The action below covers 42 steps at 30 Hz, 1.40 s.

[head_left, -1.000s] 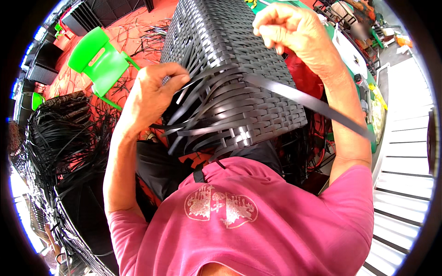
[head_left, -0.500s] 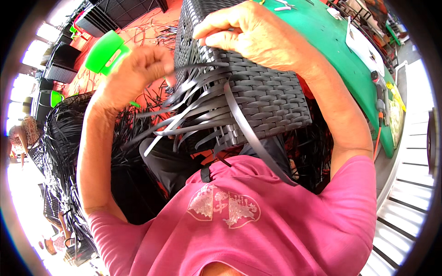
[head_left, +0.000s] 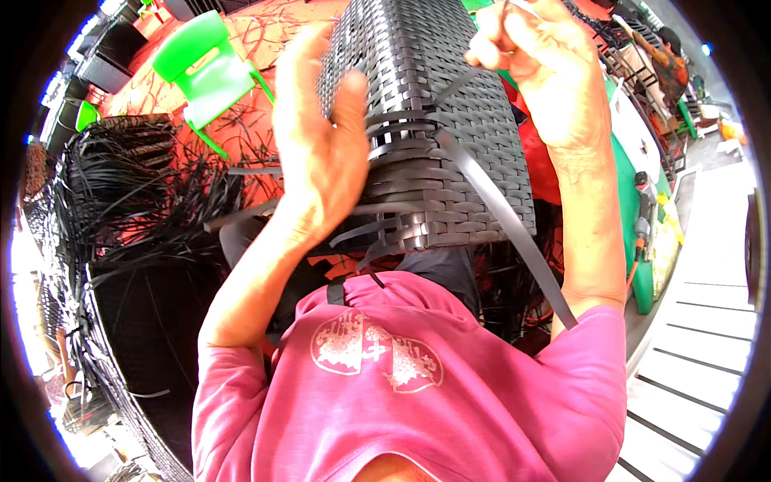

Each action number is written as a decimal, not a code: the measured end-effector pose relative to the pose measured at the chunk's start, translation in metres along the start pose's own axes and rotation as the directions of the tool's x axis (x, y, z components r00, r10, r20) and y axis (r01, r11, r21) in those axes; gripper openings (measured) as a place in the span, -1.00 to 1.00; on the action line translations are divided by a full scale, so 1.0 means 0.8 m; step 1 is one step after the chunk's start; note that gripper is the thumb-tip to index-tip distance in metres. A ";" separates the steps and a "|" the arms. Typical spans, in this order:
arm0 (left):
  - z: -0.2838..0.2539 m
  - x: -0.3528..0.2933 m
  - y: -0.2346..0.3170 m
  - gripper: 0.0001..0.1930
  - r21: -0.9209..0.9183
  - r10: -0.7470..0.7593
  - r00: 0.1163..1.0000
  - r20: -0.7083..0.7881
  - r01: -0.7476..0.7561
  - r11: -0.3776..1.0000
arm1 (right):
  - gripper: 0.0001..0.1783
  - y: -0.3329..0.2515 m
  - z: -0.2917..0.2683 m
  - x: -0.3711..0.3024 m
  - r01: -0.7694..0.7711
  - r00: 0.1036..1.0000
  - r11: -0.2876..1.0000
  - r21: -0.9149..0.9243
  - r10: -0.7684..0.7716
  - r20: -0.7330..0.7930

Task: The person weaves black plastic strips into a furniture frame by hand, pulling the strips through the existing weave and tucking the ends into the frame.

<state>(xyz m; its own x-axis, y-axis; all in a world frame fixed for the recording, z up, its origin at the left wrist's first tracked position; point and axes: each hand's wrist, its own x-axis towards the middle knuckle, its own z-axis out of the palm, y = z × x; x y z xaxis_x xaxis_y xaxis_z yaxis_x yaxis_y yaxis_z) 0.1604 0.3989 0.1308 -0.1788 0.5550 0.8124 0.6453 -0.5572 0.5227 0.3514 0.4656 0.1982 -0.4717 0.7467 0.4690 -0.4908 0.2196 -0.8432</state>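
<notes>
A box-shaped piece of black plastic wicker (head_left: 474,153) stands before me, loose ends of weaving strip hanging from its near left side. My left hand (head_left: 321,145) is over that side, fingers stretched up, thumb apart, holding nothing I can see; motion blurs it slightly. To the right of the wicker's top corner, my right hand (head_left: 554,72) is raised with fingers curled together. A dark weaving strip (head_left: 456,87) runs from the woven corner up to these fingers. Another long, flat strip (head_left: 506,210) slants from the corner down to my right sleeve.
A bright green plastic chair (head_left: 201,68) stands on the red floor at the far left. Heaps of black strips (head_left: 120,185) lie to my left. On the right, a green table (head_left: 630,181) carries a power tool (head_left: 642,229), beside a white slatted surface (head_left: 683,345).
My left hand has moved right, to the wicker's side, and its fingers have spread. My right hand has moved right, away from the top edge. The view has shifted.
</notes>
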 end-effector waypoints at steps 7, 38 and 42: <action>0.010 -0.065 0.025 -0.84 -0.232 -0.195 0.970 0.146 0.226 0.946 | -0.74 -0.016 0.020 -0.004 0.047 0.988 0.854 -0.518 -0.114 -0.099; 0.002 -0.090 0.038 -0.62 -0.470 -0.221 0.958 0.183 0.283 0.836 | -0.89 -0.037 0.083 0.027 0.542 0.733 -0.121 -0.832 0.552 0.398; 0.002 -0.084 0.021 -0.80 -0.450 -0.342 0.920 0.190 0.391 0.803 | -0.85 -0.024 0.054 0.022 0.547 0.727 -0.037 -0.836 0.516 0.453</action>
<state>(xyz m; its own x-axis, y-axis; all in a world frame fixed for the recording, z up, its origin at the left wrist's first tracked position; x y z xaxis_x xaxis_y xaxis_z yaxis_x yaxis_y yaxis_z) 0.1844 0.3535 0.0846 -0.2437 0.8187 0.5198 0.1143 -0.5080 0.8537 0.3203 0.4475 0.2339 -0.9280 0.3717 0.0246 0.3725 0.9255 0.0684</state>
